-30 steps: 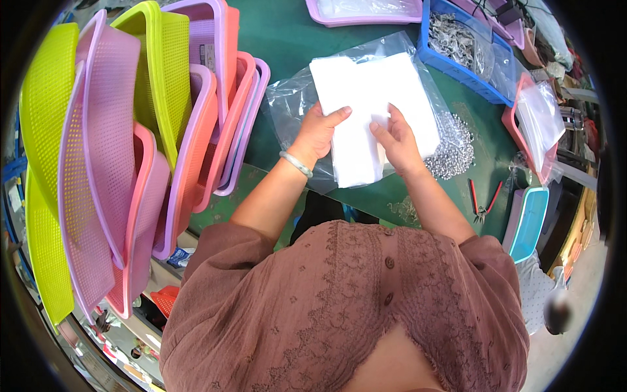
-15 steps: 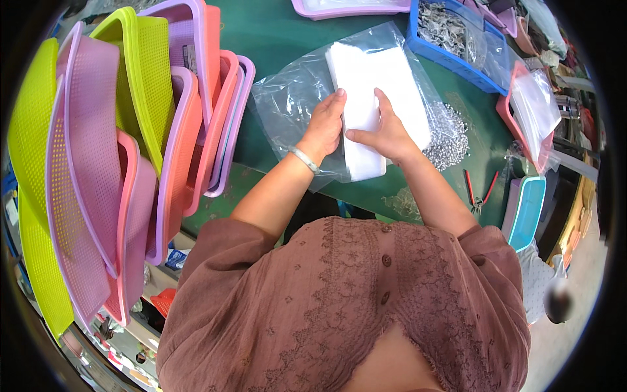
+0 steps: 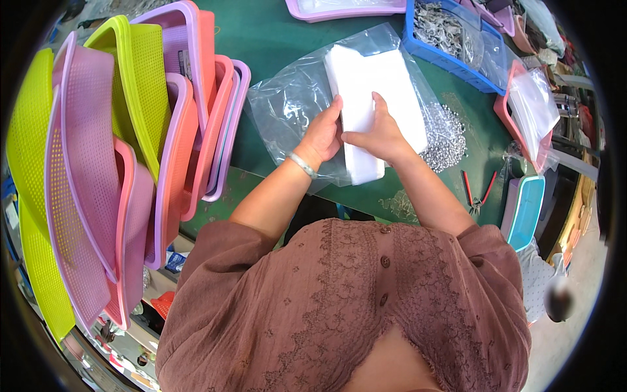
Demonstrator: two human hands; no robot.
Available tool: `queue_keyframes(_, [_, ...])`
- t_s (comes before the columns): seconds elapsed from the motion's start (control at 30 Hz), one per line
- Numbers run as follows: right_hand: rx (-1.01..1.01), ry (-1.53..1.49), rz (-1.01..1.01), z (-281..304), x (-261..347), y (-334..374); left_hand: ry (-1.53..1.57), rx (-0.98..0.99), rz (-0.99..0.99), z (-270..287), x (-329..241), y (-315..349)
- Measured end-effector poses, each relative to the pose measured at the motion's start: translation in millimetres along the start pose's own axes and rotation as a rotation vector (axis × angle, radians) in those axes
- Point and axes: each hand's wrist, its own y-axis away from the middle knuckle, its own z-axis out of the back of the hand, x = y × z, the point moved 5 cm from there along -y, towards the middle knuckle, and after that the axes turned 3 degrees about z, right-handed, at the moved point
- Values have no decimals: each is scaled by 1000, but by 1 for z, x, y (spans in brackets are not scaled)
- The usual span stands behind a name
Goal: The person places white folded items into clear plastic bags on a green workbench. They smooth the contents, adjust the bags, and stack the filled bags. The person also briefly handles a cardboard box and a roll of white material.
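A stack of white sheets or flat bags (image 3: 398,78), too bright to tell which, lies on a large clear plastic bag (image 3: 281,98). Its left part forms a raised, folded strip. My left hand (image 3: 321,134) grips the left edge of this strip, thumb on top and the other fingers mostly hidden. Spread over the stack is my right hand (image 3: 385,136), its thumb pointing left across the strip and its index finger stretched away from me. Just right of the stack, a heap of small shiny metal pieces (image 3: 445,137) sits partly beside the clear bag.
Nested purple, pink and lime baskets (image 3: 140,91) crowd the left side of the green table (image 3: 261,32). A blue crate (image 3: 450,62) of metal parts stands far right. Nearer are a pink tray (image 3: 503,111) with clear bags, red-handled pliers (image 3: 477,193) and a turquoise-lined bin (image 3: 528,209).
The whole view has shifted slightly, with the baskets a little lower in the picture. Both hands keep nearly the same places on the white stack.
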Motion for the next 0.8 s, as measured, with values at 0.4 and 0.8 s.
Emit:
queue_keyframes(0.4, [119, -484, -31, 6, -19, 0, 4, -91, -53, 8, 1, -2])
queue_keyframes(0.8, [-43, -815, -65, 40, -37, 5, -37, -54, -44, 15, -1, -2])
